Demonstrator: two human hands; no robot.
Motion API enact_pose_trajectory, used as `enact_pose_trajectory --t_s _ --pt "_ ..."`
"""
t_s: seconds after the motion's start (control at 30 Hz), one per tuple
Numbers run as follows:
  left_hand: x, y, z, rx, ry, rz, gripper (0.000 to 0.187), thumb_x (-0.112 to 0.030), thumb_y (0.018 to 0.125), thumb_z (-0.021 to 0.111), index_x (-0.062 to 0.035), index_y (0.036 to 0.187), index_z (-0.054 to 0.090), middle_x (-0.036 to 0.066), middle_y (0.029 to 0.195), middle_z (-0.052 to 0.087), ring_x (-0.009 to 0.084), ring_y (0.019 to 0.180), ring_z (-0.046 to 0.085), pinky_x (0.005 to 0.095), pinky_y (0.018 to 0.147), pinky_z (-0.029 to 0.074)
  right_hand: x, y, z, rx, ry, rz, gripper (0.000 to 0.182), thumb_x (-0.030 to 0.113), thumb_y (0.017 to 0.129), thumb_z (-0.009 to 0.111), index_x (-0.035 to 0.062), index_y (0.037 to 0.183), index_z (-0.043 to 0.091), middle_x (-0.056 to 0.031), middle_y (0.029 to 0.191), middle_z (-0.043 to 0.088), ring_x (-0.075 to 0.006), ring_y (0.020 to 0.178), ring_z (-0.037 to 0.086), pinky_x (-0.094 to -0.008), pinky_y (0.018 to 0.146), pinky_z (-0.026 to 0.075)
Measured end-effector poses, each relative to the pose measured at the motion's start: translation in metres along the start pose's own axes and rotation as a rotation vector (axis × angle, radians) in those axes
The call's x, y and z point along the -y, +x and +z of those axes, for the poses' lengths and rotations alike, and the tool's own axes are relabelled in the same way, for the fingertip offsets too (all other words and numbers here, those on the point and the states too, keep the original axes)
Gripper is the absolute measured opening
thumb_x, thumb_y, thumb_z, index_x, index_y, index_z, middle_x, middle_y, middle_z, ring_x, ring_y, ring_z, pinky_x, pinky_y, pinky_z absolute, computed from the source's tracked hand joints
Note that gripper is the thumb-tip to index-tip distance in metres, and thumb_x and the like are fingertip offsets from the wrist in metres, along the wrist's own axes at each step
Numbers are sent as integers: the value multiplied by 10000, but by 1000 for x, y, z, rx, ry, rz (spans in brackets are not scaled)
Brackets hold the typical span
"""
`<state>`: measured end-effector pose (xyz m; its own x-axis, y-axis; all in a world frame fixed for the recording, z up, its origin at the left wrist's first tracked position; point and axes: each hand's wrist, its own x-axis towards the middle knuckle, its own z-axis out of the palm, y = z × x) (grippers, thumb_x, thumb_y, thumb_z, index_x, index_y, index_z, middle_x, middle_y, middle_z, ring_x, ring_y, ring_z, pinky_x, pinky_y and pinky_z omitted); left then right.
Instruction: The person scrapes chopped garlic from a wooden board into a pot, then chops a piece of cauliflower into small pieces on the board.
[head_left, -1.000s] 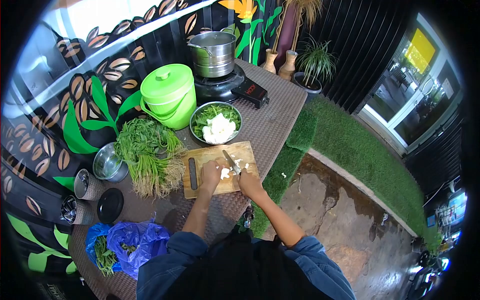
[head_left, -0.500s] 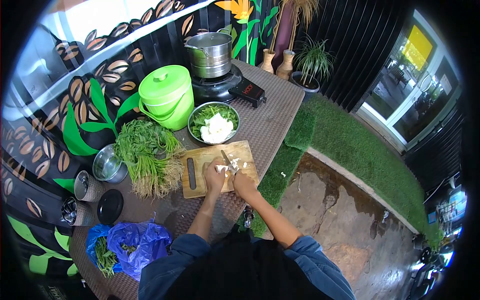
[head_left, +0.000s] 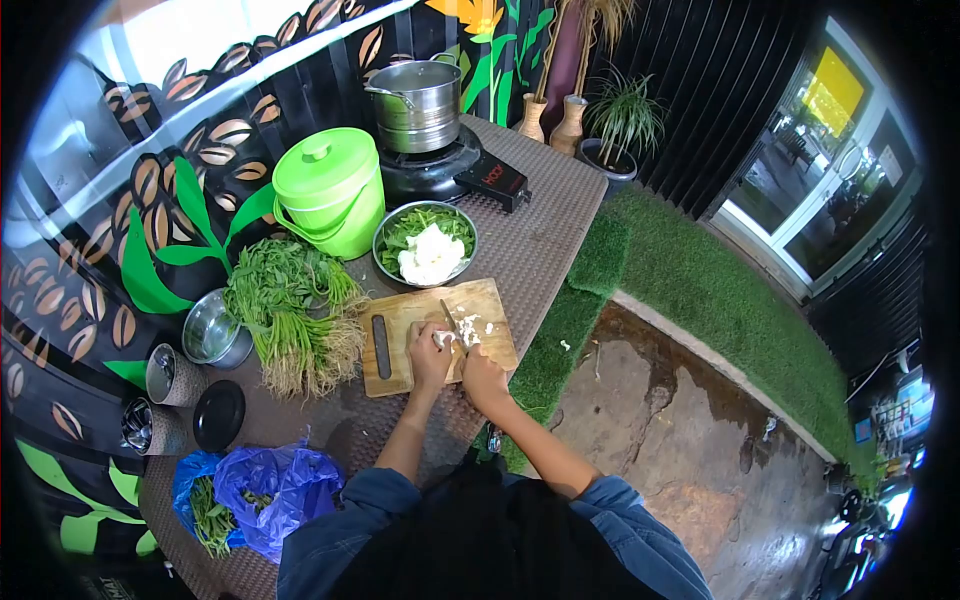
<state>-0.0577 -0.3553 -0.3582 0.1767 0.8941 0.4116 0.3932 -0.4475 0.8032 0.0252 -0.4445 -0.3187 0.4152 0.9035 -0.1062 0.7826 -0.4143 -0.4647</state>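
Note:
On a wooden cutting board (head_left: 400, 376) my left hand (head_left: 430, 352) is closed on a small white piece of food (head_left: 442, 338). My right hand (head_left: 484, 378) grips the handle of a knife (head_left: 450, 318), its blade pointing away from me beside the white piece. Small chopped white bits (head_left: 470, 328) lie on the board just right of the blade. Beyond the board, a metal bowl (head_left: 378, 262) holds cut greens (head_left: 408, 228) and a white mass (head_left: 432, 256). Bundled greens with roots (head_left: 300, 310) lie to the left of the board.
A lidded green bucket (head_left: 335, 190) stands behind the bowl, near a steel pot (head_left: 418, 110) on a black stove (head_left: 430, 178). At left are a metal bowl (head_left: 215, 330), two utensil holders, a black lid (head_left: 219, 415) and blue plastic bags (head_left: 285, 495). The table edge (head_left: 555, 300) runs along the right.
My right hand has shifted slightly left and toward me with the knife. The whole view has moved a little.

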Motion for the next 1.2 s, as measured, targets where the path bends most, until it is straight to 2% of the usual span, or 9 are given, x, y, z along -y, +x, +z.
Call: enact_pose_trajectory --t_s 0.37,0.43,0.53,0.63,0.73,0.83,0.87,1.1,1.2 --pt "4 -2 1 -35 -27 14 170 25 697 711 -27 838 632 129 883 544 318 786 581 379 633 484 -3 15 10 -46 6 -6 292 231 927 439 -40 1022 495 -247 779 662 -395 742 680 -472 658 557" --pt "0 -1 -1 -26 -11 66 153 24 718 719 -23 839 640 75 864 522 152 571 519 286 548 438 -5 22 -4 -34 -5 -55 289 225 925 438 -41 1020 501 -254 797 662 -395 755 680 -473 669 556" --pt "0 -1 -1 -26 -17 25 150 22 716 724 -24 834 644 75 873 532 147 570 523 278 549 441 2 16 -12 -12 -9 -78 282 214 920 442 -43 1020 504 -263 819 662 -394 764 681 -467 670 558" --pt "1 0 -1 -31 -31 36 155 11 701 717 -27 828 636 122 881 552 286 764 583 354 582 483 8 8 11 1 -12 8 322 247 935 445 -47 1062 481 -277 838 656 -418 784 669 -476 682 553" --pt "-6 -1 -5 0 -99 -110 157 3 696 722 -29 826 639 127 874 552 308 798 582 377 642 488 7 11 20 0 -21 51 358 283 955 442 -47 1093 466 -287 857 651 -434 807 661 -486 704 548" --pt "7 -2 2 -39 -44 -8 154 2 694 723 -29 820 640 127 870 553 310 774 590 381 651 489 2 22 10 -4 -9 3 338 275 955 442 -38 1080 469 -271 841 659 -414 780 671 -479 681 554" --pt "14 -1 4 -61 -7 79 148 18 720 730 -15 839 647 81 858 548 159 569 545 284 526 437 -1 25 6 -5 -11 -33 326 269 953 443 -32 1075 468 -260 822 663 -403 754 676 -478 658 556" --pt "1 -2 -1 -71 -63 10 144 12 722 733 -19 833 646 79 853 549 157 579 548 286 536 438 13 8 16 33 -52 89 342 280 946 457 -44 1056 470 -276 858 654 -417 814 668 -489 710 547" --pt "-3 -3 -5 -33 -88 -49 149 -2 712 723 -25 834 641 108 858 551 236 640 581 332 560 473 11 15 6 9 33 64 338 271 942 468 -48 1051 463 -279 847 651 -415 822 668 -488 707 549"
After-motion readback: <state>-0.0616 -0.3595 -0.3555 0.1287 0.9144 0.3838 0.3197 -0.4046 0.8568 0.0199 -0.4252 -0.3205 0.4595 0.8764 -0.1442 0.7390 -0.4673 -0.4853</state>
